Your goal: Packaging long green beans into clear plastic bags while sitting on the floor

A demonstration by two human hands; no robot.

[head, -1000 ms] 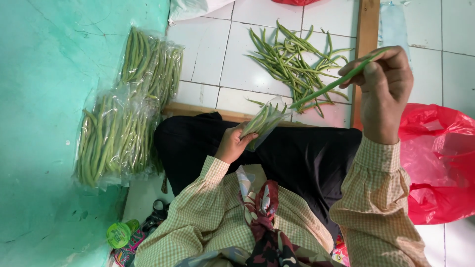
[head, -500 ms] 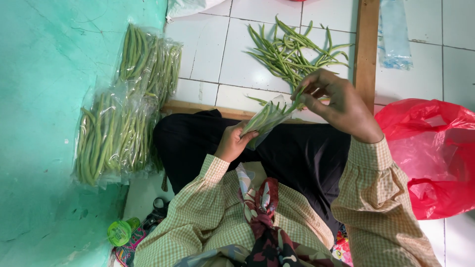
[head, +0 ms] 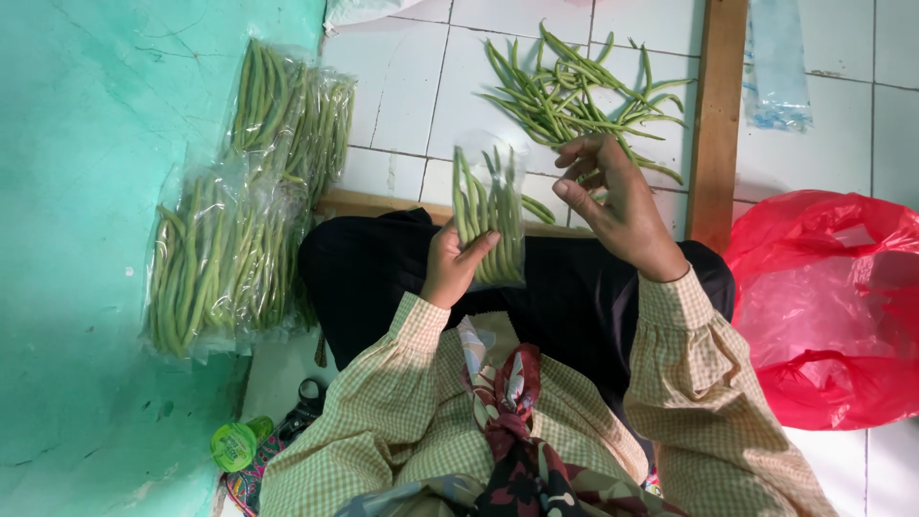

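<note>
The bag of beans (head: 490,215) stands upright in the left hand (head: 455,263), its long axis running away from the person toward the floor tiles, bean tips pointing up and away, the open clear top rising past them. It sits over the black lap, just left of the body's middle. The left hand's fingers (head: 479,244) wrap the lower end of the bag, thumb laid across the front, pinching the bundle tight.

The right hand (head: 613,206) hovers just beside the bag, to its right, not touching it; its fingers are curled loosely and slightly parted, holding nothing that can be made out.

Beyond both hands a loose pile of beans (head: 574,96) lies scattered on the white tile floor (head: 402,77), the pods pointing many ways. A wooden plank (head: 718,115) runs upright along the pile's right edge. At far left, filled bags (head: 244,220) lean against a green wall (head: 86,191), their beans lengthwise like the held ones. A red bag (head: 833,306) bulges at the right, near the right sleeve. A small green cup (head: 235,445) lies at the lower left.
</note>
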